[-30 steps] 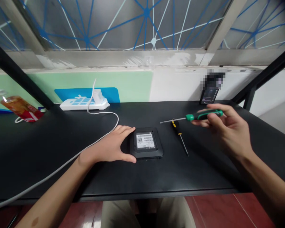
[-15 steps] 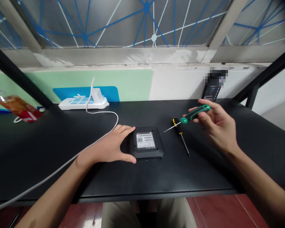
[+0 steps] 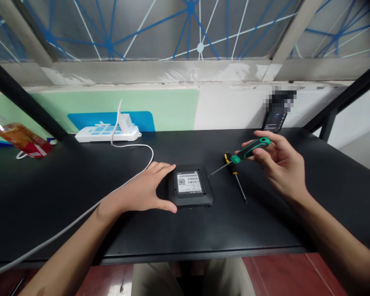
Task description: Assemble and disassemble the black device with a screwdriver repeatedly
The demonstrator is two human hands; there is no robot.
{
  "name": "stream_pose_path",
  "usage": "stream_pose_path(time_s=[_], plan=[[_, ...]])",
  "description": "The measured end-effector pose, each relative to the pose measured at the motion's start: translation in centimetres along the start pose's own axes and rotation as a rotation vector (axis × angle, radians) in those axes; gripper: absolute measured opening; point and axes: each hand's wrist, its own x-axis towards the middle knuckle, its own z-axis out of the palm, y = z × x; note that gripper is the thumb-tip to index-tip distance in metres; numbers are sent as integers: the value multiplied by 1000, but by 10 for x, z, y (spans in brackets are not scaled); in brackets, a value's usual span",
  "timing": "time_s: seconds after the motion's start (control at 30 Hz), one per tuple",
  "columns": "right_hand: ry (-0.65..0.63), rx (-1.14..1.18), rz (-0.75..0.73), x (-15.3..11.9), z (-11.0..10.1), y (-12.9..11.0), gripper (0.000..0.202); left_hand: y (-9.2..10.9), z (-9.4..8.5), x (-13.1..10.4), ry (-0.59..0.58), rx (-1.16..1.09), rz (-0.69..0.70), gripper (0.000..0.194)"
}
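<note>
A flat black square device (image 3: 189, 185) with a white printed label lies on the black table. My left hand (image 3: 144, 187) steadies it from the left, fingers at its far corner and thumb at its near corner. In my right hand (image 3: 280, 162) is a green-and-black screwdriver (image 3: 251, 150), pinched by the handle. Its thin shaft slants down to the left, and the tip is at or very near the device's right edge; contact is hard to tell. Beneath that shaft, a second screwdriver (image 3: 239, 185) with a yellow-and-black handle lies on the table, partly covered.
A white power strip (image 3: 106, 133) with a plugged-in charger stands at the back left; its white cable (image 3: 80, 218) runs under or beside my left forearm. A drink bottle (image 3: 23, 137) tilts at far left. A phone (image 3: 276, 115) leans on the wall at back right.
My right hand has shifted slightly left with the green-and-black screwdriver, bringing its tip a little closer to the device's right edge. My left hand and the device stay in place.
</note>
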Motion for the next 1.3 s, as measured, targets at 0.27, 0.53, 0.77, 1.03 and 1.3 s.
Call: stream_pose_path(time_s=[0.27,0.53,0.77,1.03,1.3], plan=[[-13,-15,-44,0,3,-8,33,1,1,0,12,0,8,111],[-142,-195,-100,6,7,-26,35,2,2,1,7,-12,-14,112],[-198,-271,-129,3,11,-38,36,1,1,1,7,-14,3,110],[-115,-64,85,2,-18,-2,36,-2,3,0,39,-15,35,109],[-101,-69,316,-9,-45,30,38,3,0,1,7,-11,-10,111]])
